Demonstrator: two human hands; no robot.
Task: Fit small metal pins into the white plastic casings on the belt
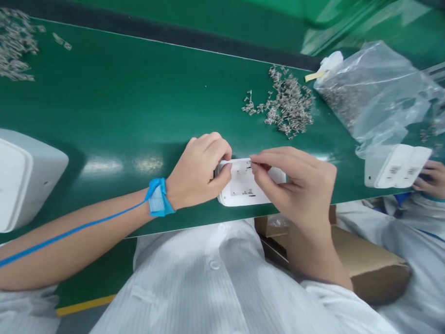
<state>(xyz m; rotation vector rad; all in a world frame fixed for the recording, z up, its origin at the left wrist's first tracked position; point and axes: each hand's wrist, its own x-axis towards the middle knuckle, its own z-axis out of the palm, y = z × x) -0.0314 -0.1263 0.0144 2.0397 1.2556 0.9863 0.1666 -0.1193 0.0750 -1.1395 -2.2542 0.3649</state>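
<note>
A white plastic housing [238,199] with a shallow recess and small metal pieces in it lies on the green bench in front of me. My left hand [204,170], with a blue strap on the wrist, is closed on the housing's left end, thumb and fingers at its edge. Over the right part of the housing, my right hand [296,184] pinches with thumb and forefinger near the far edge. What sits between those fingertips is too small to make out. Beyond the right hand lies a loose pile of small metal contacts [289,106].
A larger white casing [25,174] stands at the left. More metal parts [8,43] lie far left. At the right are a clear plastic bag of parts [376,88], another white unit [397,165] and a co-worker's hand [436,179]. Below the bench edge is a cardboard box [371,259].
</note>
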